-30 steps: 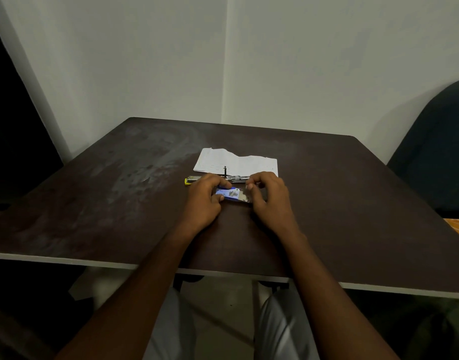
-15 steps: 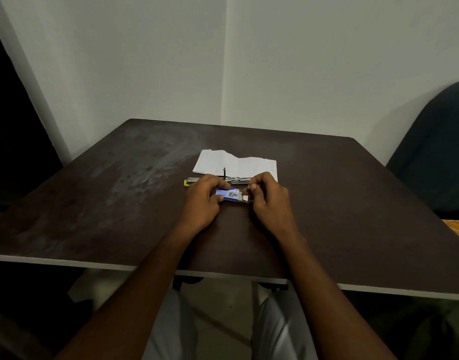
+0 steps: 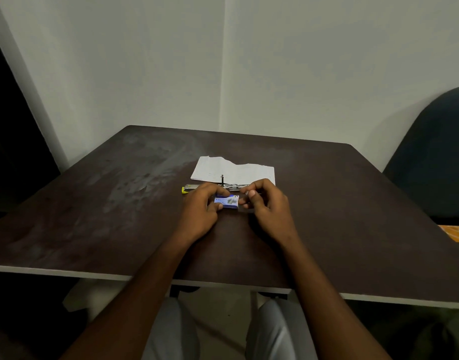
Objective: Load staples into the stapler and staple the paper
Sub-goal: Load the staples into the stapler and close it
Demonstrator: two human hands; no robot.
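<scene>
Blue staple box (image 3: 226, 202) sits near the table's middle, clasped by my left grip (image 3: 202, 209). My right grip (image 3: 266, 203) pinches at its right end, whether on staples I cannot tell. Loading looks barely begun: the stapler (image 3: 193, 187) lies just behind, with the paper (image 3: 233, 171) beyond it, unstapled by my judgement. The dark brown table (image 3: 93, 216) is scuffed toward its far-left corner. Pale walls (image 3: 301, 74) meet behind it, and a dark chair (image 3: 436, 152) stands off its right edge.
</scene>
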